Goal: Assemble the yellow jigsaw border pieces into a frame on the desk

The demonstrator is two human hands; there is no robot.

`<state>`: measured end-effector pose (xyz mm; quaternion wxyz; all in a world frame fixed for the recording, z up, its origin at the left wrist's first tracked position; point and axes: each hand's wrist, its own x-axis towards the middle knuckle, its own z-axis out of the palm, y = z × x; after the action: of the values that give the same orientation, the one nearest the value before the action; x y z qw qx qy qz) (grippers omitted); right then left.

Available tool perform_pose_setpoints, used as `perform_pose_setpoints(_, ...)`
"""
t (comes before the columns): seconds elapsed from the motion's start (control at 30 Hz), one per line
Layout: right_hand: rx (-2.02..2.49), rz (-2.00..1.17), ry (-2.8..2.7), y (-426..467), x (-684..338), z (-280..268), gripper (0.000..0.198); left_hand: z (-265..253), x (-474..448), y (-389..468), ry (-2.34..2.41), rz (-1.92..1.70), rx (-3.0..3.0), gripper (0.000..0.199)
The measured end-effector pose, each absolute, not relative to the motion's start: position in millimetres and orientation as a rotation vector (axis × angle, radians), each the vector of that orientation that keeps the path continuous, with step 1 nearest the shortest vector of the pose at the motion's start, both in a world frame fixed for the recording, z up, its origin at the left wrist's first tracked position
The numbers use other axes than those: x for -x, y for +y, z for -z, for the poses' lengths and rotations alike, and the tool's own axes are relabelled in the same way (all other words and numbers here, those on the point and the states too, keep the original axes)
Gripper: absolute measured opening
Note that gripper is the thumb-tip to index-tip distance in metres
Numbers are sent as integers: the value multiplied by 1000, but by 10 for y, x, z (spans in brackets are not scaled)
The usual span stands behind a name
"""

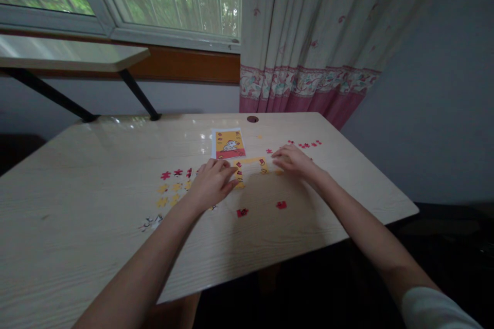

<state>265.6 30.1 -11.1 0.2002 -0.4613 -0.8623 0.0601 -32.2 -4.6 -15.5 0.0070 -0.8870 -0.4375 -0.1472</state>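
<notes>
A partly joined jigsaw puzzle (250,161) lies on the table, showing a yellow top strip and a left column with red marks. My left hand (213,182) is at its left edge, thumb and forefinger apart around the yellow left column. To the right of the puzzle is my right hand (292,159), fingers bent and slightly apart, with nothing visible between them. Just behind the puzzle lies a reference picture (230,144) of a white animal on yellow and red. Two red corner pieces, one left (242,212) and one right (281,205), lie apart nearer to me.
Loose yellow pieces (162,188) and red pieces (165,175) stand in rows at left, partly behind my left hand. White pieces (152,222) form a small group. More red pieces (304,145) are scattered at right. A raised shelf (77,56) is at back left.
</notes>
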Motion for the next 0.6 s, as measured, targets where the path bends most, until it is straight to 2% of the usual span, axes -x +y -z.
perform_pose_setpoints(0.2, 1431, -176, -2384, 302, -3025, -16, 18, 132, 386, -26, -1386, 461, 2742, 31)
perform_pose_setpoints(0.33, 1442, -305, -2422, 274, -2973, -2, 15, 125, 402, -25, -1371, 423, 2750, 30)
perform_pose_setpoints(0.6, 1444, -298, -2471, 270, -2951, 35, 13, 128, 397, -37, -1355, 443, 2770, 32)
